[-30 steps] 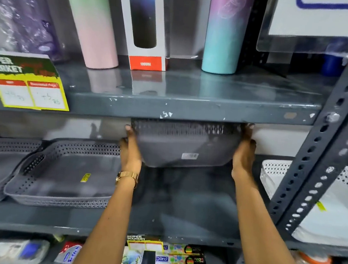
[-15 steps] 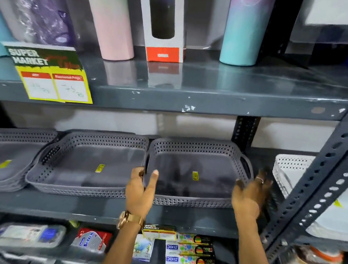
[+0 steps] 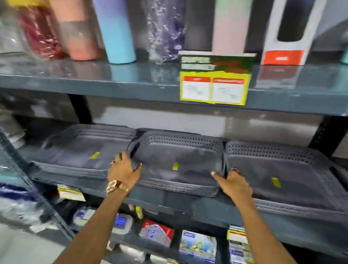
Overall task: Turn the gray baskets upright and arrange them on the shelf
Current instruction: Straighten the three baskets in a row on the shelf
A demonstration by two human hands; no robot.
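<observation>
Tall tumblers (image 3: 120, 31) and a price sign (image 3: 215, 80) above; packaged goods (image 3: 197, 246) below.

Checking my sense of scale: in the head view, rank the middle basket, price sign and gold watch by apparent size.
1. Middle basket
2. Price sign, though it sits nearer the camera, so real size is unsure
3. Gold watch

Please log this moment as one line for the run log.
left hand: front-left corner, middle gray perforated plastic basket | right hand: front-right corner | three basket stacks upright on dark metal shelf
</observation>
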